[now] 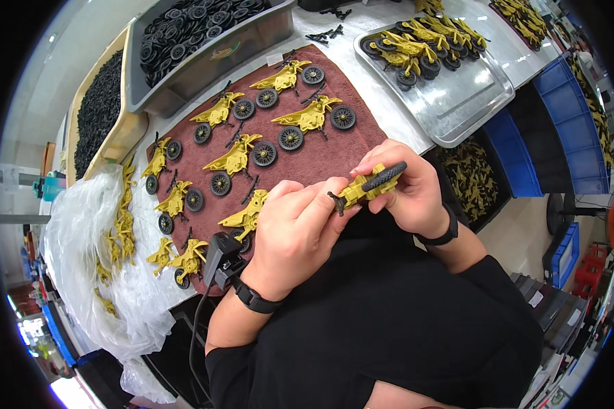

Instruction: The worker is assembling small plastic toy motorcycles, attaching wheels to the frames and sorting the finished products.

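Holding a yellow bike [360, 191] just off centre toward three o'clock; pinching its end with the dark bars [336, 203] in the left hand [297, 228], at eight o'clock from it, and its end with the black wheel [383, 176] in the right hand [413, 191], at three; next, toward ten, a maroon cloth [320, 157] laid with more bikes [308, 117]; farther along the table [392, 112], at half past one, a loaded tray [457, 102]; farthest, past ten, a grey bin [252, 46].
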Motion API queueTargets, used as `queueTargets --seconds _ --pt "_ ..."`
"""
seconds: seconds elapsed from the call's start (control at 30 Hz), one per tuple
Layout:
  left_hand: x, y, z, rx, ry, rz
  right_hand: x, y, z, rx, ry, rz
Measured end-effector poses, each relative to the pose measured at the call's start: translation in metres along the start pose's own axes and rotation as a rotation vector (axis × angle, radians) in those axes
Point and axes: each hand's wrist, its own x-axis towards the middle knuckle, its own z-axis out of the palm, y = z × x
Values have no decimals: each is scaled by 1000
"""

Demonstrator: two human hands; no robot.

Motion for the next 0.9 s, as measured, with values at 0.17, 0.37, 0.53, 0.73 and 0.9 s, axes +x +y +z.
queueTargets --seconds 0.17,0.37,0.53,0.73,0.9 --pt "0 -9 -5 224 67 51 14 -5 2 -272 9 -135" --pt "-2 -17 -5 369 209 83 6 -5 3 443 171 427" --pt "-4 -17 -4 317 166 63 13 -15 9 492 55 536" --pt "-8 -20 -5 -41 112 -208 9 -19 13 397 84 519" --pt "-18 -14 -4 -729 153 -544 13 -23 9 66 42 409"
